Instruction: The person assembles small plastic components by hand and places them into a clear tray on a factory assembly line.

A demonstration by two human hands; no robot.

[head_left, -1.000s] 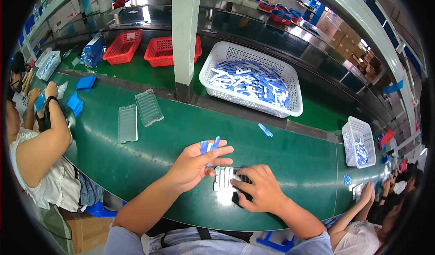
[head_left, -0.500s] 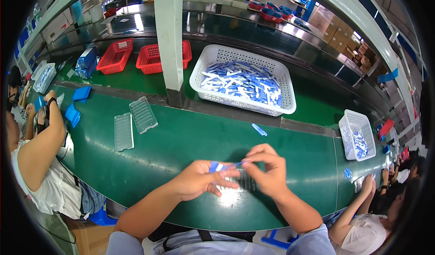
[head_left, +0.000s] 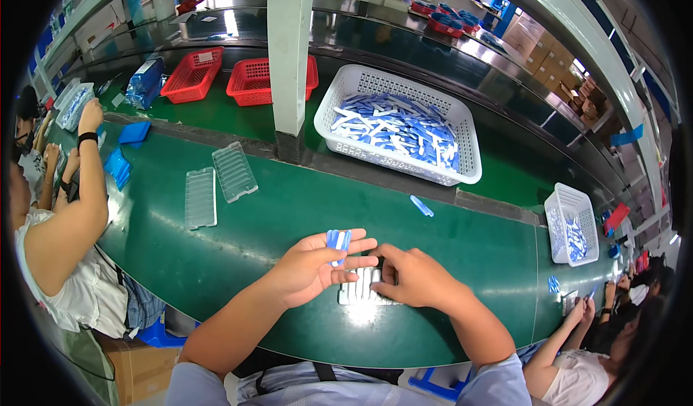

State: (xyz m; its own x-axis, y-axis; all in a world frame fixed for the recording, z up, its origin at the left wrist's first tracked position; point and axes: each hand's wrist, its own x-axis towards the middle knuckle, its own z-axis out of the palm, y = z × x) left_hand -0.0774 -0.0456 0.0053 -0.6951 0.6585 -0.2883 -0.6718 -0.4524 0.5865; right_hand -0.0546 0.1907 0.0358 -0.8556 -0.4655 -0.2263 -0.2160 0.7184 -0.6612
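My left hand [head_left: 314, 265] holds several slim blue-and-white plastic pieces [head_left: 338, 240] side by side, pinned under the thumb, its other fingers stretched to the right. Bent over a clear slotted plastic tray [head_left: 354, 292] is my right hand [head_left: 415, 280], fingers curled at the tray's right part. Whatever sits between those fingertips is hidden. The tray lies on the green table right in front of me. Beyond my right hand, one loose blue piece [head_left: 421, 206] rests on the table.
A white basket [head_left: 473, 164] heaped with similar pieces stands behind a dark ledge. Two clear trays [head_left: 201, 198] lie to the left. Red baskets [head_left: 191, 75] sit behind a white post [head_left: 290, 59]. Co-workers sit on both sides; a smaller white basket [head_left: 559, 222] is at right.
My right hand has come down from beside the left hand to the tray. The left hand has turned, fanning its pieces upward. The whole view has shifted slightly.
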